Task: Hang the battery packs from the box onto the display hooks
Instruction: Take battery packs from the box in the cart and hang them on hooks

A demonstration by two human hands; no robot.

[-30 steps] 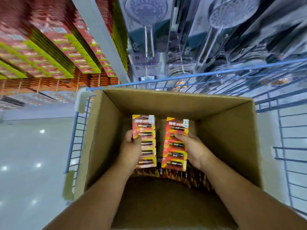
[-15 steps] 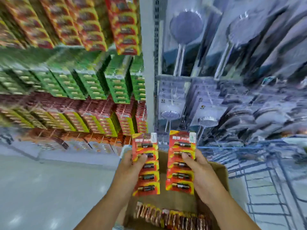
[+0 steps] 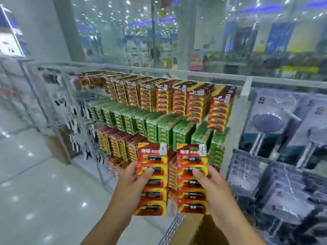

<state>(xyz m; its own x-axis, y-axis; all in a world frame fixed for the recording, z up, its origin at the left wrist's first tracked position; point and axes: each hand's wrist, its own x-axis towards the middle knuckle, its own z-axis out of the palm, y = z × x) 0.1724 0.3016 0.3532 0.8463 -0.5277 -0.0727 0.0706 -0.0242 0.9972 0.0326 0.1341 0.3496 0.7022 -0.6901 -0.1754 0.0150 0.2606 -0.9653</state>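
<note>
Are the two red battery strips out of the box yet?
Out. Each hand, left hand and right hand, grips one red strip upright before the display.

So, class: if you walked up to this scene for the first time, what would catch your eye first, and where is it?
Two red and yellow battery packs held upright in the foreground: the left hand grips one pack, the right hand grips the other pack. Behind them the display rack is crowded with hanging rows, red packs on top and green packs below. To the right hang packaged shower heads.
</note>
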